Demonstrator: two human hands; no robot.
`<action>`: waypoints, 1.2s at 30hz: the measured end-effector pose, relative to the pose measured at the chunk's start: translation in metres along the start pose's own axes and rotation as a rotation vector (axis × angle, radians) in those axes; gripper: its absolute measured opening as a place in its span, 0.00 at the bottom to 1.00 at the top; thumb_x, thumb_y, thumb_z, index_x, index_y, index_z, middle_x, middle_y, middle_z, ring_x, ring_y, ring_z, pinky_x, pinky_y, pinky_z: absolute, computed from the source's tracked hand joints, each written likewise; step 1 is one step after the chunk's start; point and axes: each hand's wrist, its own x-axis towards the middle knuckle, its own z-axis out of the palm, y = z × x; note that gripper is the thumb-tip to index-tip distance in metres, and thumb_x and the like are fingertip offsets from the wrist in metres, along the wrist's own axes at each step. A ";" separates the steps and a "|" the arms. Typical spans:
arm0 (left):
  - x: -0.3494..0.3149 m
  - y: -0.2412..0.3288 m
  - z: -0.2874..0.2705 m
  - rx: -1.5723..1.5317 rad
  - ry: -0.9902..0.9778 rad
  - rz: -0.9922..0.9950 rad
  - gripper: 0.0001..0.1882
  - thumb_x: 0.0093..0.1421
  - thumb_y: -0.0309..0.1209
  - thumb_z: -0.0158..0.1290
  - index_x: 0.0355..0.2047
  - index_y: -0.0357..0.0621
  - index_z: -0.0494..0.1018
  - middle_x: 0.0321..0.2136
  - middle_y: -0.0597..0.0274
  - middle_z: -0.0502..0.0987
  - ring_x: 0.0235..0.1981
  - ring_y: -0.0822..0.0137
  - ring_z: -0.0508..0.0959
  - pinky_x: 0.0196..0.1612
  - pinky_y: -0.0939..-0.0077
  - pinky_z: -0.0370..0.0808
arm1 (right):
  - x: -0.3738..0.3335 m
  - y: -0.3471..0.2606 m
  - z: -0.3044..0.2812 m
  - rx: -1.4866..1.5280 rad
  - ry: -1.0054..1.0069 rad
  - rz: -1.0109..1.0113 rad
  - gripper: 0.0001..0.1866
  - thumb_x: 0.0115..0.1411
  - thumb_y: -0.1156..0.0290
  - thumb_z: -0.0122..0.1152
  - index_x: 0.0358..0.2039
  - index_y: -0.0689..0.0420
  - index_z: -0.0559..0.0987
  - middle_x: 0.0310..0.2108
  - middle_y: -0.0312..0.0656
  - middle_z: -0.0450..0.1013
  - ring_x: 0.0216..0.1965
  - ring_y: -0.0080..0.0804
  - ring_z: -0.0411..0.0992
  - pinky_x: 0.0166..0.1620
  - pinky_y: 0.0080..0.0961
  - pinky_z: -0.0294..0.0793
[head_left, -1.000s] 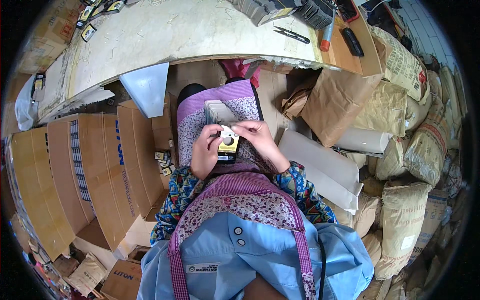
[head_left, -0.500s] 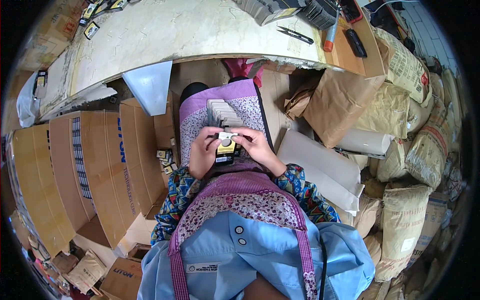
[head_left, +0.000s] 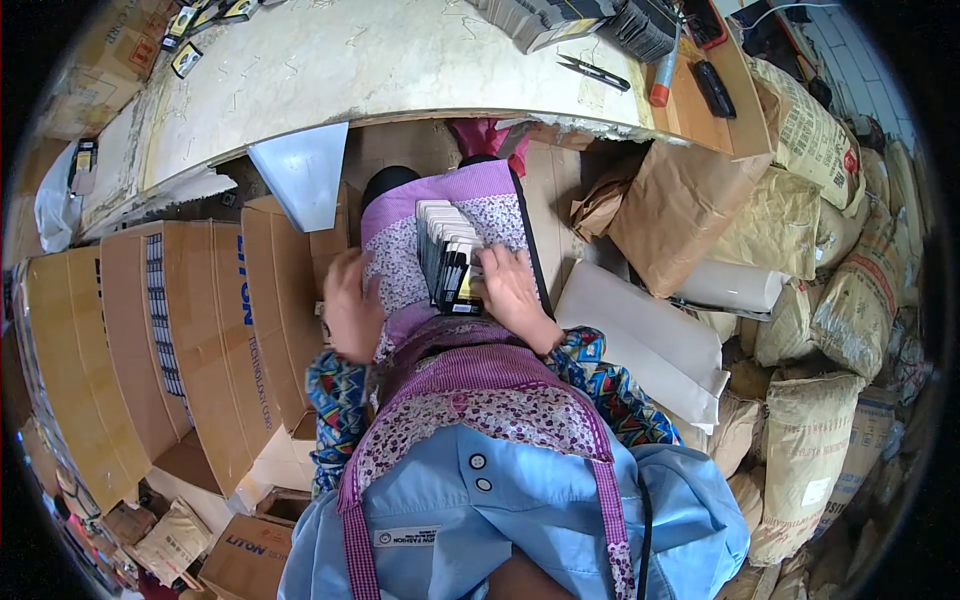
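On the purple floral apron (head_left: 400, 215) over my lap stands a row of thin flat black packs (head_left: 445, 250) with white top edges, leaning against one another. My right hand (head_left: 512, 292) is at the right side of the row's near end, its bent fingers and thumb on the nearest pack (head_left: 462, 292), which is black with a little yellow. My left hand (head_left: 353, 308) is off to the left of the row, beside the cardboard box. Motion smears its fingers, and I cannot make out anything in them.
Open cardboard boxes (head_left: 215, 340) stand at the left. Across the front runs a worn white table (head_left: 330, 75) with black snips (head_left: 593, 72) and more stacked packs (head_left: 540, 20). Brown paper (head_left: 685, 215), white rolled sheets (head_left: 640, 335) and filled sacks (head_left: 810, 460) crowd the right.
Both hands held a black-and-yellow pack in front of the row; now it is no longer between them. My left hand has swung left, while my right has moved slightly right onto the row.
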 end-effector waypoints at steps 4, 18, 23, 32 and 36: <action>-0.008 0.026 0.030 -0.206 -0.222 0.178 0.17 0.50 0.27 0.57 0.41 0.38 0.73 0.43 0.50 0.72 0.44 0.51 0.72 0.46 0.63 0.70 | 0.008 -0.008 -0.016 0.078 0.106 -0.018 0.12 0.43 0.75 0.63 0.31 0.59 0.75 0.36 0.44 0.67 0.37 0.41 0.66 0.42 0.30 0.61; -0.004 0.056 0.052 -0.264 -0.115 0.123 0.27 0.49 0.32 0.58 0.50 0.40 0.64 0.37 0.45 0.71 0.38 0.45 0.73 0.39 0.60 0.72 | 0.008 -0.020 -0.018 1.039 -0.011 0.247 0.11 0.55 0.75 0.60 0.39 0.62 0.73 0.32 0.36 0.72 0.35 0.19 0.68 0.39 0.16 0.68; -0.003 0.047 0.050 -0.425 -0.259 -0.154 0.21 0.56 0.26 0.50 0.50 0.40 0.64 0.36 0.44 0.74 0.36 0.45 0.75 0.39 0.63 0.72 | 0.010 -0.010 -0.011 0.992 0.084 0.239 0.10 0.57 0.75 0.57 0.40 0.61 0.72 0.35 0.38 0.71 0.37 0.21 0.67 0.41 0.17 0.66; -0.005 0.040 0.049 -0.937 -0.443 -0.294 0.12 0.59 0.17 0.43 0.44 0.32 0.64 0.35 0.54 0.73 0.39 0.70 0.75 0.42 0.81 0.70 | 0.009 -0.009 -0.015 0.935 0.173 0.172 0.15 0.58 0.77 0.55 0.47 0.62 0.69 0.36 0.38 0.70 0.39 0.28 0.68 0.47 0.22 0.65; -0.006 0.043 0.053 -1.041 -0.312 -0.319 0.11 0.58 0.17 0.45 0.43 0.31 0.65 0.35 0.55 0.74 0.39 0.70 0.76 0.41 0.82 0.70 | 0.014 -0.004 -0.016 0.971 0.172 0.055 0.11 0.55 0.77 0.58 0.40 0.64 0.75 0.34 0.38 0.72 0.39 0.23 0.68 0.42 0.17 0.66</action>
